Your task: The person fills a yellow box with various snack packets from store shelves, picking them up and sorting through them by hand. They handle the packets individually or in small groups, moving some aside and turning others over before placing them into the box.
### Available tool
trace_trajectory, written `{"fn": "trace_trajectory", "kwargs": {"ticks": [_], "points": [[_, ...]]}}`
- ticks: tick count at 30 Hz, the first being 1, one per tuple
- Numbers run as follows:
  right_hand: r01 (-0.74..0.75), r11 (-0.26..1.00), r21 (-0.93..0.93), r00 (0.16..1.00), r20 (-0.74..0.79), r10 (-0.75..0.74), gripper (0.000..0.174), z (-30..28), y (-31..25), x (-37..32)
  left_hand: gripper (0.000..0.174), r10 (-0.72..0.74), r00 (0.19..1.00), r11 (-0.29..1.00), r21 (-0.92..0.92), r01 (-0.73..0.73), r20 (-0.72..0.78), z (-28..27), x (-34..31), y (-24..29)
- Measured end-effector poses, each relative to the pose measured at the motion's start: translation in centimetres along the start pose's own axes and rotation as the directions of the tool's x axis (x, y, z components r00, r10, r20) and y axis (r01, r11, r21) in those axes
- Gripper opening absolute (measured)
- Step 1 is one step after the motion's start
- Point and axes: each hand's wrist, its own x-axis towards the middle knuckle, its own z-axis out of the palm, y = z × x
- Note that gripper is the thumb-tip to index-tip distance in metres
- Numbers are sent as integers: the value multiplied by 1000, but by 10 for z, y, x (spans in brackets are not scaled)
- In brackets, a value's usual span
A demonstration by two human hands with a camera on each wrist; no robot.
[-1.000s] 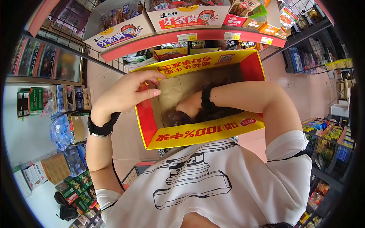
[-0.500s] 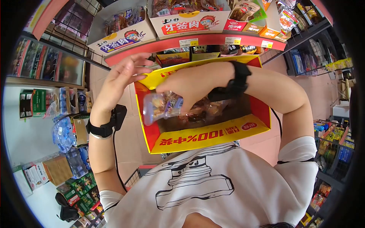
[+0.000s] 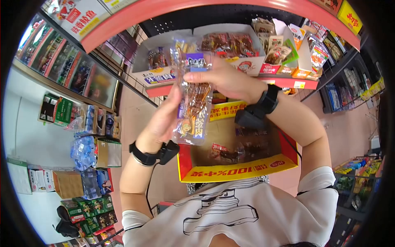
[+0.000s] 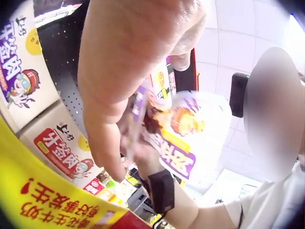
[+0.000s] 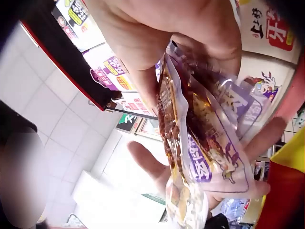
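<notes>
Clear and purple plastic packets of brown meat snacks [image 3: 193, 109] stand upright in front of the shelf, above an open carton. My right hand [image 3: 236, 80] grips their upper part, thumb across the front and fingers behind. In the right wrist view several of these snack packets [image 5: 209, 133] hang fanned together from that hand. My left hand [image 3: 162, 117] is at their left side, its fingers fairly straight and spread beside the lower half. The red and yellow carton [image 3: 242, 168] sits below the hands, with more packets [image 3: 224, 153] at its bottom.
On the red-edged shelf ahead stand white display boxes, one at the left [image 3: 158, 79] and one in the middle [image 3: 248, 66], holding packets. Another red shelf edge [image 3: 197, 15] runs above. Bottles in blue wrap [image 3: 84, 152] and cartons line the left; racks stand at the right.
My right hand has come up out of the carton with snack packets and raised them toward the shelf. The left hand has moved from the carton's edge to beside the packets. The view has tilted upward.
</notes>
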Motion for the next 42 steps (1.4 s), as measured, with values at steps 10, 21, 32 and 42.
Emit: {"fn": "trace_trajectory", "kwargs": {"ticks": [10, 21, 32, 42], "points": [[142, 876, -460, 960, -151, -235, 54, -12, 30, 8, 48, 100, 982, 995, 46, -93, -163, 5, 7, -4], [184, 889, -419, 932, -214, -294, 40, -2, 31, 7, 48, 227, 943, 963, 198, -181, -243, -1, 11, -7], [31, 989, -145, 927, -367, -83, 21, -20, 21, 25, 38, 336, 826, 939, 231, -255, -454, -40, 11, 0], [103, 956, -276, 864, -452, -223, 18, -35, -16, 72, 34, 561, 699, 734, 657, -173, -443, -87, 35, 83]]}}
